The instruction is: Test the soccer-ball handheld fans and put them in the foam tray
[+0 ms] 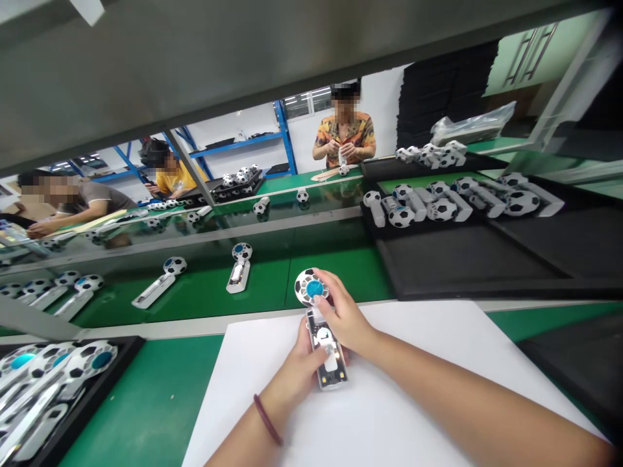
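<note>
Above a white sheet (pixel 389 389), a handheld device with a soccer-ball-patterned round head (pixel 305 285) is in both my hands. Its open handle (pixel 331 373) shows a dark inside with a white part and small yellow spots. My left hand (pixel 304 363) wraps round the handle from the left, thumb lying on the inside. The fingers of my right hand (pixel 343 314) pinch the round head at its blue centre. Part of the handle is covered by my fingers.
Beyond the sheet runs a green conveyor belt (pixel 272 279) with similar devices (pixel 239 269). More devices lie in a black tray (pixel 131 353) at left and a large black tray (pixel 438 253) at right. A co-worker (pixel 344 133) sits opposite; a shelf edge (pixel 292 97) hangs overhead.
</note>
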`<action>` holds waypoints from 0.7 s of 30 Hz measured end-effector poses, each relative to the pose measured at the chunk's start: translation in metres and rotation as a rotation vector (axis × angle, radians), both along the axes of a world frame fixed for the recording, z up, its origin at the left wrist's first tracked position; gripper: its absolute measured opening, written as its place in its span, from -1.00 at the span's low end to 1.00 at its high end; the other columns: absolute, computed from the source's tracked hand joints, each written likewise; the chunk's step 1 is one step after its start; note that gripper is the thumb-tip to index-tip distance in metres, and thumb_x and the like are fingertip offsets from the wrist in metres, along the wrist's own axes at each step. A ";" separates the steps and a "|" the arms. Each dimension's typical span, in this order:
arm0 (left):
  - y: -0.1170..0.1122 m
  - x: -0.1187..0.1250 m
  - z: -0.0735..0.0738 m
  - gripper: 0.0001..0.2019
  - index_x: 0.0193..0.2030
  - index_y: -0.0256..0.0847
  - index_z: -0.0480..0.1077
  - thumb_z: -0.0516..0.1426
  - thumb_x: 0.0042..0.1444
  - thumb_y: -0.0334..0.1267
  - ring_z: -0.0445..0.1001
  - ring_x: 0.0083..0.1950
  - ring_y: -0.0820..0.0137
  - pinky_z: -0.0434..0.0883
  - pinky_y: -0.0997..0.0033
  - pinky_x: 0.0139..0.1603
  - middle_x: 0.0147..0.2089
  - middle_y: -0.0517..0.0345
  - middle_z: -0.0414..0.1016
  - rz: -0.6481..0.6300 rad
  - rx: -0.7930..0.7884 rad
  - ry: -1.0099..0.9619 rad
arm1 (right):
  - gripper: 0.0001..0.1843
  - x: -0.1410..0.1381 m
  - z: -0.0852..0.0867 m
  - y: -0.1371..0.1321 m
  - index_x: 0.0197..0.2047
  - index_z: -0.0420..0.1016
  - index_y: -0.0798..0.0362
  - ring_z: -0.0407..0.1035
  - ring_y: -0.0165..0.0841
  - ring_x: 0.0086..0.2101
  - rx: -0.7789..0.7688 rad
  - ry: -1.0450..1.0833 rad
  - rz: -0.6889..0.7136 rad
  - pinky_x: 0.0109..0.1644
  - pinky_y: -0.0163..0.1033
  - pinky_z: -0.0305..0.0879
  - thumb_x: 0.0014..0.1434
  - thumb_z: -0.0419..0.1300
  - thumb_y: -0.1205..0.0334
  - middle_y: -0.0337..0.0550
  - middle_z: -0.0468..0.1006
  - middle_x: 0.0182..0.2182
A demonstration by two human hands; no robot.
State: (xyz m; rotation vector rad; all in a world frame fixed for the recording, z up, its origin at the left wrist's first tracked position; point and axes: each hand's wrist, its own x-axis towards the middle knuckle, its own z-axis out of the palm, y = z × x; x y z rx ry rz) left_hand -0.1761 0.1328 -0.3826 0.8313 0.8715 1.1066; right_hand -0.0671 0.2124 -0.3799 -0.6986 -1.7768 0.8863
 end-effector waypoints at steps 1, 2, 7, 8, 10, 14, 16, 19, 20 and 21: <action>0.000 0.000 0.000 -0.17 0.23 -0.05 -0.06 0.30 -0.12 -0.13 0.48 -0.15 0.16 0.38 0.08 -0.12 -0.03 -0.05 0.40 0.001 -0.005 -0.005 | -0.52 0.000 0.000 0.000 0.24 0.08 -0.14 0.09 -0.25 0.16 0.003 0.000 -0.001 0.23 -0.05 0.11 0.25 -0.04 0.16 -0.10 0.15 0.17; -0.001 0.000 0.000 -0.17 0.23 -0.04 -0.06 0.30 -0.13 -0.14 0.48 -0.15 0.17 0.38 0.07 -0.12 -0.03 -0.03 0.40 0.005 -0.011 -0.005 | -0.52 0.000 0.000 0.000 0.24 0.08 -0.14 0.09 -0.24 0.16 0.010 0.000 0.000 0.23 -0.05 0.11 0.25 -0.04 0.16 -0.10 0.15 0.17; -0.002 0.000 0.001 -0.21 0.20 -0.07 -0.07 0.29 -0.10 -0.16 0.49 -0.26 0.29 0.40 0.12 -0.15 -0.22 0.12 0.44 0.018 -0.037 -0.005 | -0.52 0.000 -0.001 0.000 0.24 0.07 -0.15 0.07 -0.25 0.17 0.014 0.005 0.002 0.24 -0.06 0.10 0.26 -0.05 0.16 -0.11 0.13 0.18; -0.002 0.000 0.001 -0.21 0.19 -0.08 -0.07 0.29 -0.10 -0.15 0.49 -0.28 0.29 0.41 0.13 -0.16 -0.24 0.12 0.44 0.015 -0.033 -0.012 | -0.52 0.000 -0.001 0.000 0.24 0.07 -0.15 0.07 -0.26 0.17 0.007 0.002 -0.001 0.24 -0.06 0.09 0.26 -0.05 0.16 -0.11 0.14 0.18; -0.001 -0.001 0.001 -0.20 0.16 -0.12 -0.08 0.31 -0.13 -0.14 0.48 -0.29 0.31 0.41 0.12 -0.17 -0.25 0.12 0.44 0.006 -0.027 -0.026 | -0.53 0.000 -0.001 0.000 0.24 0.07 -0.13 0.07 -0.26 0.17 0.003 -0.003 -0.005 0.24 -0.07 0.08 0.26 -0.05 0.15 -0.10 0.14 0.18; 0.000 -0.002 -0.006 -0.16 0.13 -0.14 -0.11 0.34 -0.19 -0.19 0.49 -0.30 0.33 0.41 0.21 -0.21 -0.29 0.13 0.46 -0.010 0.012 -0.039 | -0.52 -0.002 0.001 0.001 0.23 0.09 -0.12 0.08 -0.26 0.17 -0.054 0.026 -0.002 0.25 -0.08 0.05 0.25 -0.04 0.12 -0.11 0.14 0.19; 0.001 -0.001 -0.011 -0.16 0.10 -0.15 -0.11 0.35 -0.22 -0.19 0.49 -0.36 0.34 0.40 0.29 -0.29 -0.34 0.14 0.47 -0.003 0.045 -0.047 | -0.45 -0.003 0.000 0.001 0.25 0.03 -0.11 0.11 -0.24 0.16 -0.169 0.096 0.038 0.25 -0.07 0.05 0.21 0.02 0.07 -0.11 0.13 0.20; 0.002 0.001 -0.018 -0.13 0.05 -0.17 -0.09 0.38 -0.30 -0.17 0.48 -0.46 0.36 0.40 0.33 -0.40 -0.39 0.15 0.47 0.003 0.055 -0.066 | -0.20 -0.007 -0.010 0.003 0.31 -0.21 -0.09 0.21 -0.20 0.10 -0.414 0.236 0.157 0.22 -0.02 0.10 0.13 0.11 -0.01 -0.04 0.18 0.18; 0.004 0.001 -0.020 -0.12 0.04 -0.17 -0.09 0.39 -0.34 -0.16 0.47 -0.50 0.36 0.40 0.33 -0.43 -0.39 0.15 0.47 0.001 0.049 -0.073 | -0.11 -0.010 -0.016 0.005 0.33 -0.33 -0.08 0.25 -0.18 0.08 -0.508 0.276 0.206 0.19 0.01 0.12 0.11 0.13 -0.03 -0.01 0.20 0.17; 0.006 0.000 -0.023 -0.09 0.03 -0.18 -0.08 0.40 -0.39 -0.15 0.46 -0.53 0.37 0.40 0.33 -0.45 -0.39 0.14 0.47 -0.005 0.037 -0.083 | -0.02 -0.015 -0.022 0.008 0.33 -0.46 -0.07 0.29 -0.17 0.04 -0.612 0.314 0.259 0.17 0.04 0.16 0.09 0.14 -0.05 0.03 0.23 0.15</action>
